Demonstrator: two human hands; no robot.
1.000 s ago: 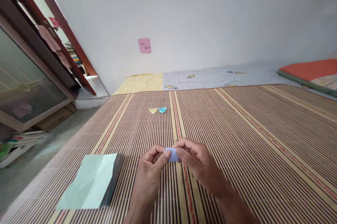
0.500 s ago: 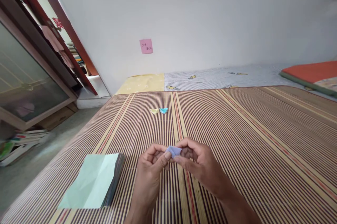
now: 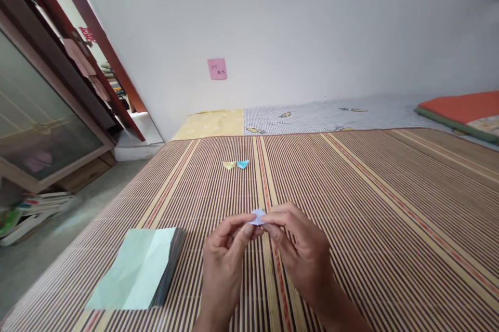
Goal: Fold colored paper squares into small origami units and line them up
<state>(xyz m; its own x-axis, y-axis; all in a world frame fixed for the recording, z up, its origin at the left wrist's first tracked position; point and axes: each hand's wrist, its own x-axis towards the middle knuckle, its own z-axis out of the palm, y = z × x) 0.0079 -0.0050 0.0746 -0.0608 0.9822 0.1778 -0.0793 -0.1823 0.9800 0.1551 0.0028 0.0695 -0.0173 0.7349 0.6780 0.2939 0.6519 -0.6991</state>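
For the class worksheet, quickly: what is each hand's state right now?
Left hand: fingers pinched shut on the small folded paper.
Right hand: fingers pinched shut on the same paper.

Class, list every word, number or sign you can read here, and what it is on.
Pink note on the wall: handwriting, too small to read.
Red marks at upper left: blurred, unreadable.
Folded paper between left hand and right hand: no writing visible.
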